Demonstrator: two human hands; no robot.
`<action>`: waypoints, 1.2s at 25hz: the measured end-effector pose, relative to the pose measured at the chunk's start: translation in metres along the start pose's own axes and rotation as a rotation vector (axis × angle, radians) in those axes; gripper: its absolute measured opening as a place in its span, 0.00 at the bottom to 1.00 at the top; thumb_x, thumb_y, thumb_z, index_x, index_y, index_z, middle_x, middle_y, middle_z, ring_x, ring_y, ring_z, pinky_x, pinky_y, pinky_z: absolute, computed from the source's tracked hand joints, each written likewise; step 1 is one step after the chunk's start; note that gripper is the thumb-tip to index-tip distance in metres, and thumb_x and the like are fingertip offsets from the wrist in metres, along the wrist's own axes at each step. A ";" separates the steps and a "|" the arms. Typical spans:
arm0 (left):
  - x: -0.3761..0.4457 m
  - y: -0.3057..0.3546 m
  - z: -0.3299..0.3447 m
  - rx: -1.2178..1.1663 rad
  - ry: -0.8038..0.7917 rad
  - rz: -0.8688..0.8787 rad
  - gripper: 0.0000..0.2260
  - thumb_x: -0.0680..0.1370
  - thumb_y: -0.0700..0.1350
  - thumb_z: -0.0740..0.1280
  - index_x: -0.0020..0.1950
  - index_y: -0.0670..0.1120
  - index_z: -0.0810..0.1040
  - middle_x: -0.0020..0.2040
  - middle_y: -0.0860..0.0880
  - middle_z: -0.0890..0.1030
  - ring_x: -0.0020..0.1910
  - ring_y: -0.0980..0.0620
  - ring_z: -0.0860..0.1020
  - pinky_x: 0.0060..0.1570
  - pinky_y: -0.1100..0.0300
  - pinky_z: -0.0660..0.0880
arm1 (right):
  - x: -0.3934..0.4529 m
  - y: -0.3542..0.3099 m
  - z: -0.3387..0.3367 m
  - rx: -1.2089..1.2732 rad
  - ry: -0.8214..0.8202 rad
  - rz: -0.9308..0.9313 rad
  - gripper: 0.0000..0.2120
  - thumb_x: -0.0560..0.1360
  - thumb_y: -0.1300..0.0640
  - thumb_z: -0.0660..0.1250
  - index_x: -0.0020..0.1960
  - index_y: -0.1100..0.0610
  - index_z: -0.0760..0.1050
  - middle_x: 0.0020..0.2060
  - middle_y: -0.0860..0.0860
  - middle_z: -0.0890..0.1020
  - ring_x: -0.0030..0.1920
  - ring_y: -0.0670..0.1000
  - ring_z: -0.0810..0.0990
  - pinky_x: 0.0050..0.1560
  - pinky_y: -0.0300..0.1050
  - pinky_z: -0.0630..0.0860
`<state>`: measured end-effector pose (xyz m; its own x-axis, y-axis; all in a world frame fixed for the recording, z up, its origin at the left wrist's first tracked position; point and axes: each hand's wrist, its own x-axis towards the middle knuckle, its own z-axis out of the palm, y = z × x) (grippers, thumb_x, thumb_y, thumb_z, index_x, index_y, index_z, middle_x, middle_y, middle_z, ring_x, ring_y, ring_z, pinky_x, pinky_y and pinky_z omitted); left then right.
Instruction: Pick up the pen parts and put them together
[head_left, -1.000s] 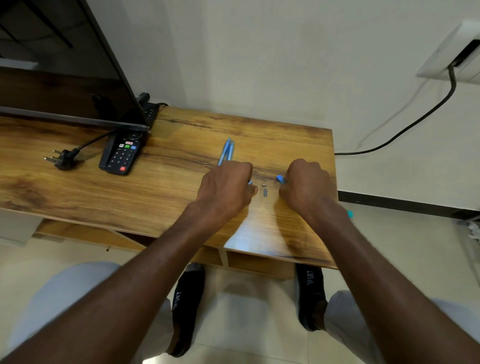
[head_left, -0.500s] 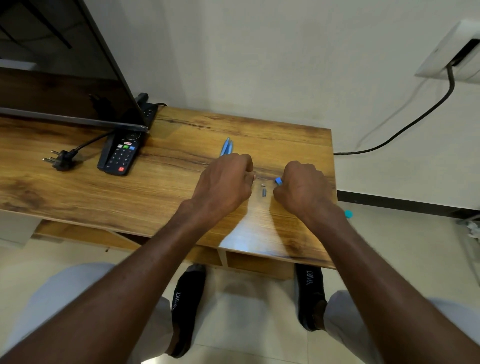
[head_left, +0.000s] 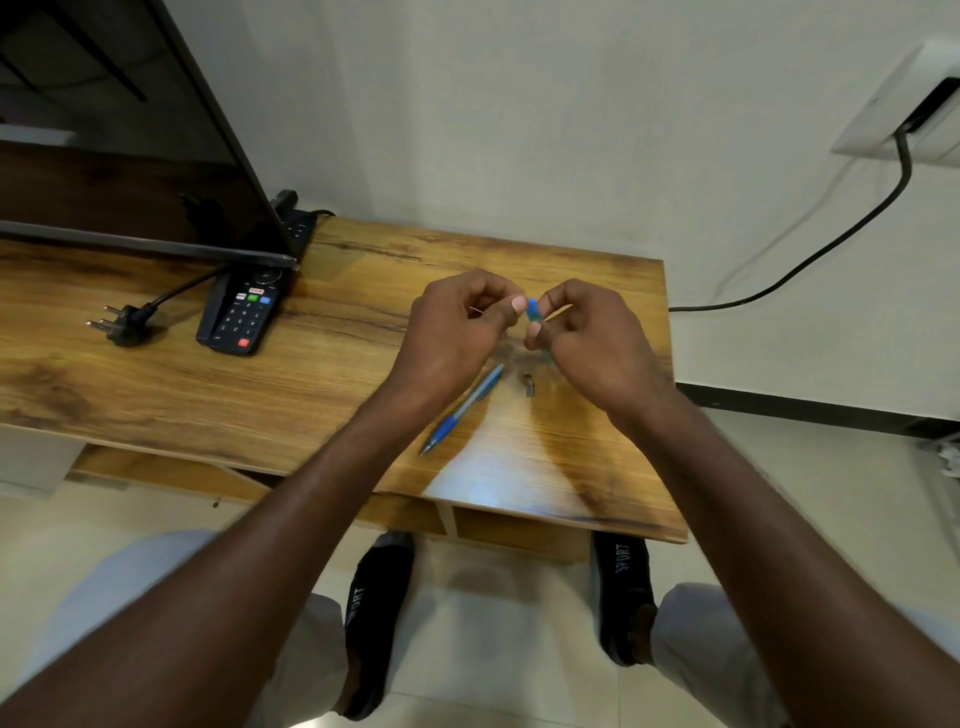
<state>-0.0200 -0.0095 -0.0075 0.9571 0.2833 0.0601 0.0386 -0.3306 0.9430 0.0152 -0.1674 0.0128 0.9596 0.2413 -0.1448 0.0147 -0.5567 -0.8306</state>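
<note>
— Honestly, what worries you most at this point?

— The small parts. Both hands are raised just above the wooden table (head_left: 156, 395), near its right end. The right hand (head_left: 587, 338) has its fingers curled round a short blue pen piece (head_left: 533, 310), which pokes out between the two thumbs. The left hand (head_left: 457, 332) pinches something thin and pale, maybe a spring or a refill tip; it's too small for me to tell.

— So a slip is the risk?

— I'd judge so. The pinch is narrow on both sides. If the thin part is pushed in at an angle, it could bend or spring away, roll off the near or right edge of the table and drop to the floor.

— What's lying underneath?

— A blue pen (head_left: 462, 408) lies slanted on the wood below the left wrist, tip toward the near edge. Just to its right sits a small grey part (head_left: 529, 384), close under the right hand. A lowered wrist could sweep either one off, I think.

— Anything else nearby?

— Well to the left, a remote control (head_left: 244, 317) and a loose plug (head_left: 122, 325) lie by the screen (head_left: 104, 156), well apart from the hands. Those seem out of harm's way.
</note>
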 end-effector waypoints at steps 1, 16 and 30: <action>-0.001 0.003 0.000 -0.066 0.000 -0.004 0.04 0.80 0.44 0.73 0.52 0.45 0.87 0.45 0.51 0.87 0.46 0.54 0.85 0.44 0.59 0.81 | -0.002 -0.003 0.001 0.069 -0.017 -0.012 0.04 0.79 0.59 0.73 0.52 0.52 0.81 0.41 0.52 0.88 0.46 0.54 0.87 0.52 0.59 0.83; -0.005 0.013 -0.012 -0.328 -0.014 -0.080 0.02 0.80 0.38 0.73 0.47 0.40 0.83 0.43 0.41 0.86 0.41 0.44 0.85 0.46 0.50 0.84 | -0.009 -0.014 -0.002 0.451 -0.054 0.011 0.03 0.80 0.67 0.72 0.53 0.66 0.81 0.37 0.57 0.86 0.37 0.49 0.84 0.40 0.36 0.80; -0.009 0.017 -0.005 -0.397 -0.014 -0.146 0.07 0.82 0.38 0.70 0.52 0.33 0.78 0.43 0.40 0.85 0.40 0.45 0.85 0.43 0.53 0.85 | -0.007 -0.012 -0.005 0.300 -0.029 -0.051 0.02 0.80 0.63 0.72 0.52 0.61 0.83 0.34 0.50 0.86 0.36 0.45 0.85 0.41 0.38 0.81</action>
<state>-0.0289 -0.0130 0.0097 0.9537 0.2884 -0.0857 0.0633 0.0859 0.9943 0.0095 -0.1667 0.0267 0.9514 0.2875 -0.1105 -0.0253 -0.2846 -0.9583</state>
